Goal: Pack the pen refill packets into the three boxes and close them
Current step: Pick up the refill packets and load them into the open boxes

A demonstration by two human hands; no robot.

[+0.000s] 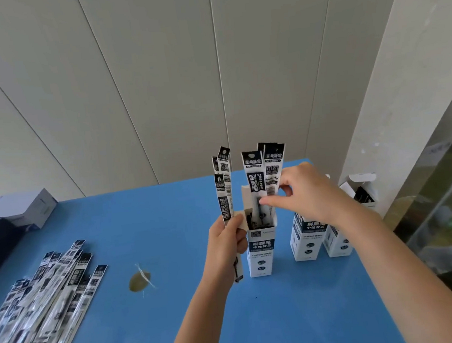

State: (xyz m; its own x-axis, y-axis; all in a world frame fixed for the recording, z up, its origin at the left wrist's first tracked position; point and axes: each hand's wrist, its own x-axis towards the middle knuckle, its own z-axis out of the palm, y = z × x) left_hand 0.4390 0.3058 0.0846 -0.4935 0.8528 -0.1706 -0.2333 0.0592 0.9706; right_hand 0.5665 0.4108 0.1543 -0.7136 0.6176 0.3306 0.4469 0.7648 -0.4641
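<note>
While the right hand (303, 194) pinches the upright packets (263, 173) between thumb and forefinger, their lower ends sit inside the open middle box (262, 250) and their upper halves stand clear above its rim. Left hand (227, 242): fingers curled round a spare bunch (224, 188) of about 3 packets, held upright just beside the box's left flap.

We judge the task no more than part-way. A 2nd box (306, 242) and a 3rd box (337, 243) stand to the right, partly hidden behind the right forearm. A raised flap (362, 178) behind them shows dark contents, so at least 1 is unclosed. We see no box closed. A large loose pile (39, 305) of packets lies on the tabletop (168, 217) at left.

Room: open blue surface between pile and middle box, save an olive stain (140, 281). The right-hand boxes stand near the tabletop's right edge and the wall, so there is little slack there.
</note>
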